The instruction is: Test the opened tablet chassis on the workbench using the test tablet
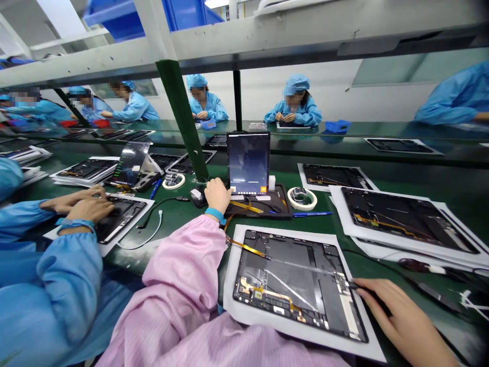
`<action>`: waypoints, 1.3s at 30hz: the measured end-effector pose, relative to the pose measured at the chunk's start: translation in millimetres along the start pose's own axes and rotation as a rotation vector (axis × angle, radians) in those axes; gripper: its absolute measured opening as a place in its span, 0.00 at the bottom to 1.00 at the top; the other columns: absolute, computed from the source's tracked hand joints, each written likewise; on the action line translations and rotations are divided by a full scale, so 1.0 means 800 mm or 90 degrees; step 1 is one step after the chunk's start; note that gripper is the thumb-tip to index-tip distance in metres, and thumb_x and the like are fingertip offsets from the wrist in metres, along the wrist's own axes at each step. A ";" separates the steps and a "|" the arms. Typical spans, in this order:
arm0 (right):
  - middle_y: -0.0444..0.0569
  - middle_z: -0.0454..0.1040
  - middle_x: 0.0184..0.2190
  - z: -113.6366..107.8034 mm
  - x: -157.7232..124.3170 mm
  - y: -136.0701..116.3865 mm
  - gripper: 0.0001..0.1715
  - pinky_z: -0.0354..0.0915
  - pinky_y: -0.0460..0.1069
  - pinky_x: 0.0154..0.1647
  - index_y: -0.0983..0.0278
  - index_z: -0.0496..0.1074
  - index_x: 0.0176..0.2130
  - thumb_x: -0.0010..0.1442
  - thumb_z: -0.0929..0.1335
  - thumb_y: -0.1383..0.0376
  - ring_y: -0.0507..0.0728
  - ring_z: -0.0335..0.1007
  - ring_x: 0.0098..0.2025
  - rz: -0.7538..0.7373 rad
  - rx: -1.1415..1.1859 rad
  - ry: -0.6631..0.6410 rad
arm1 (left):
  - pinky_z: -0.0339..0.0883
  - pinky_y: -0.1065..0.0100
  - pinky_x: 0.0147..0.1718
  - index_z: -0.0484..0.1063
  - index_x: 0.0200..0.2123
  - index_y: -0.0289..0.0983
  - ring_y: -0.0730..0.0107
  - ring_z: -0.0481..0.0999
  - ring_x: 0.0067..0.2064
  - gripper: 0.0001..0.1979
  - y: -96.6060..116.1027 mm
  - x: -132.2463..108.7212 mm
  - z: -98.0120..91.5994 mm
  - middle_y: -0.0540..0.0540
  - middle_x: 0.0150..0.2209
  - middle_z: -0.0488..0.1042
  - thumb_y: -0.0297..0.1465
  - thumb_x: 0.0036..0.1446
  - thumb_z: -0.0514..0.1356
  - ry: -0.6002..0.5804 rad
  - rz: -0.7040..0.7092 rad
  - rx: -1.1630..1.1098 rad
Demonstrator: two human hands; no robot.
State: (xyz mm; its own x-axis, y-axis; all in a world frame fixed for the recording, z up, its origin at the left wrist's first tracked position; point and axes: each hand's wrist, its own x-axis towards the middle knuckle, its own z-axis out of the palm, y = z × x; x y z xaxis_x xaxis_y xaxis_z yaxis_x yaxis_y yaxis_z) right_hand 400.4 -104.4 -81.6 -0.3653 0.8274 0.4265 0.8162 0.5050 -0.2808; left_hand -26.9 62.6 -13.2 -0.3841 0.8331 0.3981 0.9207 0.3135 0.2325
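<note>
Right hand has its thumb and forefinger together, apparently clamped on a small dark plug at the right edge of the opened tablet. That tablet lies flat on white paper in front of the pink-sleeved person, directly left of this pinch, its long axis running left to right and slanting nearer the body at the right end. Right is the nearer hand; the left hand is beyond the tablet's far left corner, at the lower left edge of an upright screen, just beside a black mouse. Whether its fingers grip anything, I cannot tell. A gold ribbon leaves the tablet near that corner.
</note>
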 end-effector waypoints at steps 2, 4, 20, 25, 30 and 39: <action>0.50 0.75 0.39 0.000 0.000 0.000 0.19 0.70 0.54 0.42 0.60 0.73 0.42 0.64 0.61 0.52 0.60 0.73 0.40 0.002 0.000 0.002 | 0.62 0.59 0.44 0.65 0.41 0.34 0.53 0.68 0.49 0.18 -0.002 0.001 -0.003 0.37 0.43 0.70 0.42 0.55 0.60 0.010 -0.002 -0.012; 0.50 0.75 0.39 0.001 -0.002 0.001 0.19 0.70 0.54 0.42 0.60 0.73 0.42 0.64 0.62 0.52 0.60 0.73 0.40 0.000 -0.001 0.005 | 0.62 0.60 0.44 0.65 0.41 0.34 0.54 0.67 0.48 0.17 0.001 -0.003 -0.009 0.38 0.43 0.70 0.41 0.56 0.59 0.033 0.012 -0.024; 0.49 0.75 0.39 0.004 -0.003 0.005 0.19 0.70 0.54 0.41 0.60 0.73 0.43 0.64 0.62 0.51 0.60 0.73 0.40 0.003 -0.006 0.007 | 0.53 0.54 0.56 0.64 0.51 0.32 0.52 0.52 0.65 0.19 0.031 -0.020 0.010 0.37 0.63 0.58 0.27 0.56 0.50 0.037 0.223 -0.090; 0.50 0.75 0.39 0.003 -0.002 0.003 0.18 0.71 0.54 0.41 0.60 0.73 0.42 0.64 0.62 0.52 0.60 0.73 0.40 0.003 -0.007 0.008 | 0.54 0.54 0.57 0.62 0.54 0.32 0.54 0.52 0.65 0.20 0.040 -0.034 -0.003 0.37 0.60 0.63 0.28 0.57 0.49 0.017 0.236 -0.121; 0.50 0.75 0.39 0.000 0.000 -0.002 0.17 0.70 0.54 0.41 0.60 0.72 0.43 0.65 0.61 0.53 0.60 0.73 0.40 -0.005 -0.007 0.010 | 0.54 0.54 0.58 0.62 0.54 0.33 0.54 0.53 0.64 0.21 0.058 -0.037 -0.011 0.37 0.62 0.60 0.27 0.56 0.50 -0.032 0.268 -0.156; 0.49 0.75 0.39 -0.003 0.000 -0.011 0.15 0.70 0.54 0.43 0.60 0.72 0.43 0.65 0.62 0.55 0.59 0.73 0.41 -0.010 -0.007 0.016 | 0.54 0.54 0.57 0.62 0.54 0.30 0.52 0.51 0.65 0.22 0.083 -0.006 -0.006 0.36 0.65 0.54 0.27 0.55 0.50 0.012 0.291 -0.108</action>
State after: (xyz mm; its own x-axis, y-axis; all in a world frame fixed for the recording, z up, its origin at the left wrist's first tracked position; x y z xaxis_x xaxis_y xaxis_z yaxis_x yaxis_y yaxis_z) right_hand 394.7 -109.5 -77.3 -0.3667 0.8129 0.4524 0.8154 0.5150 -0.2643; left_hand 36.1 77.2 4.4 0.0540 0.8589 0.5092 0.9718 -0.1624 0.1709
